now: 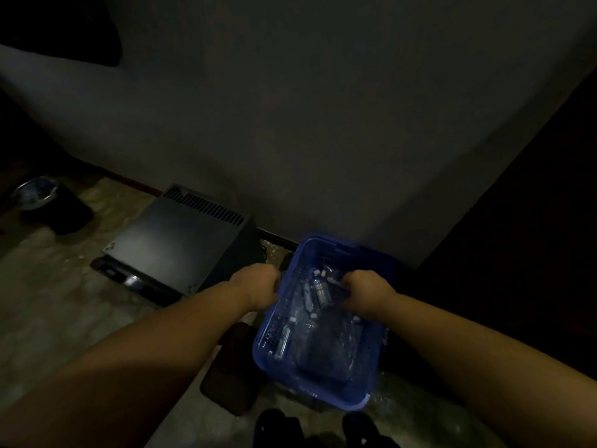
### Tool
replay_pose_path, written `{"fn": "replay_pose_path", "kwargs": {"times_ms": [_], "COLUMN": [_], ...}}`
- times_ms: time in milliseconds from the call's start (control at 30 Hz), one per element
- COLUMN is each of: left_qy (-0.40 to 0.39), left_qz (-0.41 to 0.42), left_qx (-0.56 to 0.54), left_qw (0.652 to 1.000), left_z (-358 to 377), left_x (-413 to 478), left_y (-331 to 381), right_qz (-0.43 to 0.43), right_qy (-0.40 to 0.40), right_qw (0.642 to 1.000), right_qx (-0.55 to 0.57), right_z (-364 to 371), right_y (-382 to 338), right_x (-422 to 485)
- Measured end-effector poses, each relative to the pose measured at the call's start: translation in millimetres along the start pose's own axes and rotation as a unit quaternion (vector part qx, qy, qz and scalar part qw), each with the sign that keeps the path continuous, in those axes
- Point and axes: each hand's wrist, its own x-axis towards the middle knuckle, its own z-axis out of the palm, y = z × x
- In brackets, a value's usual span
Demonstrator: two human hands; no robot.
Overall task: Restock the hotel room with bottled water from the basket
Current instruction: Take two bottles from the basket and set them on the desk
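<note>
Nearest to the person, just before the basket (pixel 339 404), two dark shoes (pixel 277 425) stand on the floor (pixel 48 302). Left of the basket lies a dark flat thing (pixel 232 367) that I cannot name. The basket itself sits on the floor close under the wall (pixel 290 124), probably put there so that both hands are free. The bottles (pixel 318 291) are all inside it, lying on their sides in a loose heap, some with white caps showing. None is out yet, so I judge the restocking is only at its start.

The left grip (pixel 258 282) is at the basket's left rim, with the fingers curled around it as far as the dim light shows. Likely this steadies the basket while the other hand picks. The right grip (pixel 365 292) is down inside the basket, over the far bottles, with the fingers bent together and not spread. Whether it pinches a bottle I cannot tell.

Beyond the basket's left side stands a black box with vent slots, probably a small fridge (pixel 174 240). Much farther left of the basket is a bin (pixel 42 202).
</note>
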Motion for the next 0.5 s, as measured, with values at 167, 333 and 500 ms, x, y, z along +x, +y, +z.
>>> {"fn": "replay_pose_path", "kwargs": {"times_ms": [167,333,500], "left_qy": [-0.027,-0.079,-0.052], "left_qz": [0.07,0.101,0.112], "left_qx": [0.053,0.046,0.049], "left_qw": [0.996,0.991,0.991], "left_z": [6,34,73], "left_x": [13,28,85], "left_y": [-17,-19,-19], "right_qz": [0.075,0.135,0.15], "right_qy": [0.045,0.037,0.074], "right_qw": [0.993,0.985,0.978], "right_qx": [0.081,0.098,0.129], "right_z": [28,71,108], "right_y": [-2,10,44], "right_x": [-8,-13,30]}}
